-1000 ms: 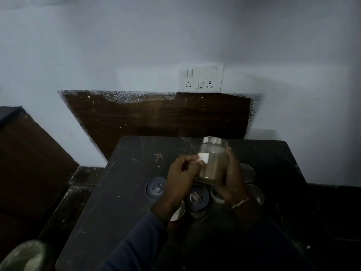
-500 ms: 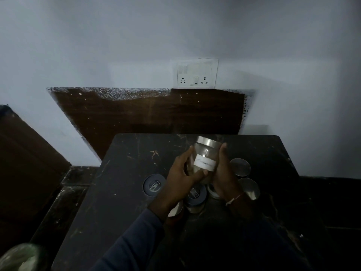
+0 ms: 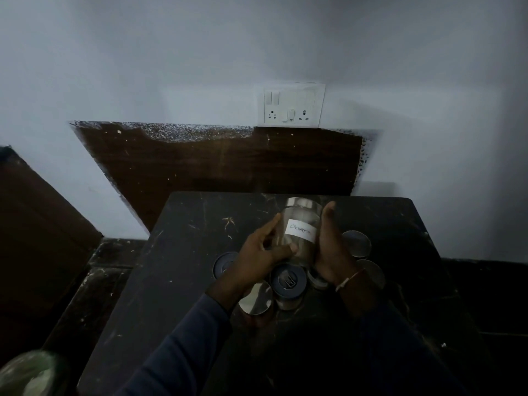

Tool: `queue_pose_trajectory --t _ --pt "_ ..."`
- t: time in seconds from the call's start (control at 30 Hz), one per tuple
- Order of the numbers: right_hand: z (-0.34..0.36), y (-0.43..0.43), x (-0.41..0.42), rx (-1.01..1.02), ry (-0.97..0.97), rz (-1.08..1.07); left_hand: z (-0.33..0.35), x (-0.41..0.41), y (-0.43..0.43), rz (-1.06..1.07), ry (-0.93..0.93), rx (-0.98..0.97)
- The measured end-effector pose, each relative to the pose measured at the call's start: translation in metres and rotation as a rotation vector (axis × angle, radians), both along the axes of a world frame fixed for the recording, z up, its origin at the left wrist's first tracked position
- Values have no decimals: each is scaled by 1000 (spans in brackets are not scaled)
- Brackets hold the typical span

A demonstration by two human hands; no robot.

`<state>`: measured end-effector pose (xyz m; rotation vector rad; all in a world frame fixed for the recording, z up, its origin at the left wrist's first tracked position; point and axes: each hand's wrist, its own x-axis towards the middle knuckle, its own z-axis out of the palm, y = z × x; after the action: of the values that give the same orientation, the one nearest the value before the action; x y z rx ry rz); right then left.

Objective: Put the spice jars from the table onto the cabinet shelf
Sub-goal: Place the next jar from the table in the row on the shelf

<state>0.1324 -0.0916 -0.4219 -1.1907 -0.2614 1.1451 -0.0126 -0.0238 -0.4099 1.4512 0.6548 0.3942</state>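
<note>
Dim white wall [image 3: 171,67] behind the dark worktop [image 3: 185,252]; I see my left hand [image 3: 257,255] and right hand [image 3: 328,252] clasping one labelled spice jar [image 3: 302,224], held above the other jars [image 3: 288,281].

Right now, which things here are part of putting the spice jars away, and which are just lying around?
Job: labelled jar held by left hand and right hand; lidded jars on the table.
Lying about: switch plate; brown board; blurred greenish object.
</note>
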Motion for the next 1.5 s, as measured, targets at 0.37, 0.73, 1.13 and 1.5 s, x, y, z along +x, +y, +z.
queue_pose_trajectory --t 0.37,0.73,1.13,1.5 --pt "20 18 -8 69 -84 118 9 -14 20 4 -97 -98" --pt "189 75 -16 292 -870 106 136 -21 82 243 -372 444" --pt "461 202 -48 704 -1436 -97 419 -48 222 229 -463 1022" --pt "483 327 -14 350 -1599 -156 451 -4 343 286 -55 1225"
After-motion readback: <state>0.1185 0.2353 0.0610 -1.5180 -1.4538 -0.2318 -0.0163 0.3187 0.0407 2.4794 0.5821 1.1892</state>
